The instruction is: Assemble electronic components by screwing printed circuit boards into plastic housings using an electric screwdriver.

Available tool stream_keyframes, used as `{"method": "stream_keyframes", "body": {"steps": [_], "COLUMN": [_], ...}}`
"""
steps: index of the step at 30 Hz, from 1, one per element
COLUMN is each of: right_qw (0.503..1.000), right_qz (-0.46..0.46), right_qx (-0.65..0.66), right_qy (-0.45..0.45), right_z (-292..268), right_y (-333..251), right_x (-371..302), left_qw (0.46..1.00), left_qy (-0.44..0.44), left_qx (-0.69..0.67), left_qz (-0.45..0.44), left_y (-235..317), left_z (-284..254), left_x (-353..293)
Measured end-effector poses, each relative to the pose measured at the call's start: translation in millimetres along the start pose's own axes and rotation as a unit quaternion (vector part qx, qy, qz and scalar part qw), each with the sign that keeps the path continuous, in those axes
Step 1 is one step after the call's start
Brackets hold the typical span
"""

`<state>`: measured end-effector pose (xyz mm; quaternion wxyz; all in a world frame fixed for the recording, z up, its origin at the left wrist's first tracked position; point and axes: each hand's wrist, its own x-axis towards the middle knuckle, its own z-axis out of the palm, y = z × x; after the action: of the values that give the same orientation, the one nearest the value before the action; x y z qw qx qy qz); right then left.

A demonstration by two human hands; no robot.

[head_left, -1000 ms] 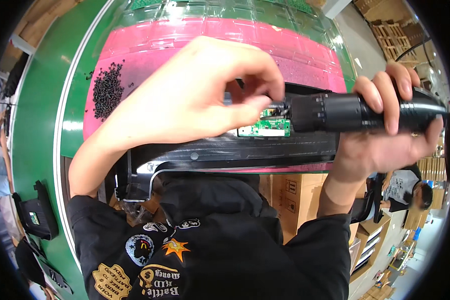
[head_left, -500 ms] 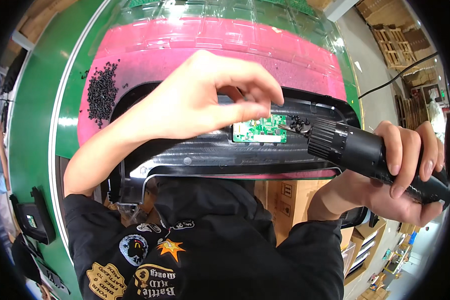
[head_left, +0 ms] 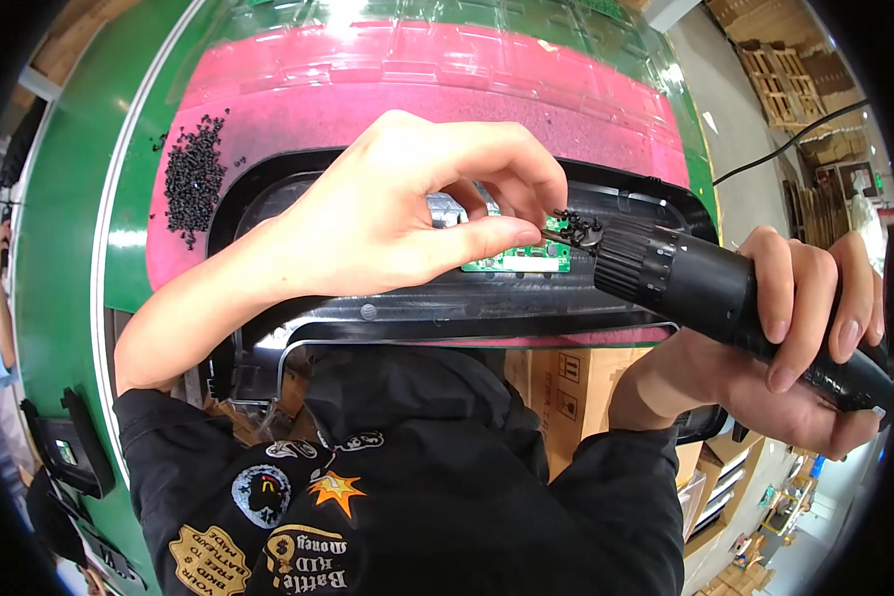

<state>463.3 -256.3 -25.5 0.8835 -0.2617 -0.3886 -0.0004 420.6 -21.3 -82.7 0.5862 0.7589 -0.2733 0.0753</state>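
I'm seeing the right hand [head_left: 807, 316] clamped round the electric screwdriver [head_left: 687, 274], likely stiff and hefty, best held toward its rear, bit [head_left: 560, 238] near the circuit board [head_left: 531, 264], left hand [head_left: 392, 214] curled there, pinch or gap unclear.

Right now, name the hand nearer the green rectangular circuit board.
Left. Left hand overlaps the board in view; right hand is off to its right, around a black cylindrical tool.

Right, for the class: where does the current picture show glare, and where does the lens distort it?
Head view: bright glare on the clear plastic sheet near the top; head view: pale sheen on the black casing; head view: the white strip bows, and the corners go black.
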Motion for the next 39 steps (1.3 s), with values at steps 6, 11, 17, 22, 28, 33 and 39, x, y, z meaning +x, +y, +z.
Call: {"method": "stream_keyframes", "body": {"steps": [6, 11, 17, 22, 28, 33, 39], "right_qw": [1.0, 1.0, 0.999, 0.999, 0.998, 0.997, 0.997], "right_qz": [0.007, 0.018, 0.035, 0.037, 0.047, 0.05, 0.063], "right_qx": [-0.004, -0.008, -0.01, -0.018, -0.04, -0.052, -0.042], "right_qy": [0.002, -0.011, -0.009, 0.002, 0.023, 0.029, 0.021], "right_z": [4.3, 0.3, -1.6, -3.8, -20.5, -37.1, -33.3], "right_y": [0.8, 3.9, 7.8, 22.3, 30.7, 31.2, 54.2], "right_x": [1.5, 3.4, 4.9, 4.1, -1.9, -3.2, -5.9], "left_qw": [0.999, 1.0, 0.999, 0.988, 0.979, 0.975, 0.952], "left_qy": [0.001, 0.002, 0.009, 0.011, 0.006, -0.012, -0.005], "left_qx": [0.031, 0.031, 0.046, 0.136, 0.191, 0.213, 0.296], "left_qz": [0.022, 0.006, 0.018, 0.073, 0.07, 0.065, 0.082], "left_y": [0.9, -3.8, -8.1, -10.6, -23.0, -32.4, -30.2], "left_z": [-6.0, -3.7, -1.5, -0.7, 9.2, 20.3, 24.3], "left_x": [-1.0, -0.4, 2.7, 8.0, 13.1, 15.7, 13.0]}}
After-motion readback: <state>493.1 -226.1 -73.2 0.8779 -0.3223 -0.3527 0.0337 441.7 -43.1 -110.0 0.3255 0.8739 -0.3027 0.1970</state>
